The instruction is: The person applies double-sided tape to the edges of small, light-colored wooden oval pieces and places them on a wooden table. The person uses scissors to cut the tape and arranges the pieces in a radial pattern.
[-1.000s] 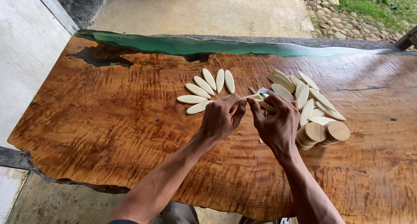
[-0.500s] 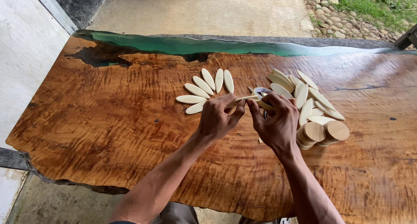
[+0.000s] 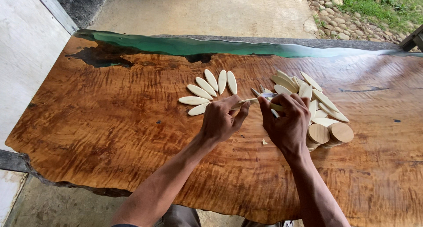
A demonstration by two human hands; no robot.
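Little has shifted since a moment ago: both hands stay together over the middle of the table, fingers barely adjusted. Largest in view is the live-edge slab table of glossy reddish-brown wood (image 3: pixel 101 134), with a green resin strip along its far edge (image 3: pixel 198 45). On it, to the left of the hands, six pale leaf-shaped wooden pieces (image 3: pixel 207 91) lie fanned out like petals. To the right sits a loose heap of the same pale oval pieces (image 3: pixel 324 104), and just beside it, nearer the person, short stacks of round wooden discs (image 3: pixel 330 133). The left hand (image 3: pixel 220 120) and the right hand (image 3: pixel 286 123) are close together, each pinching an end of one thin pale oval wooden piece (image 3: pixel 250 102), held just above the tabletop between the fan and the heap. A tiny pale chip (image 3: pixel 264 142) lies below the hands.
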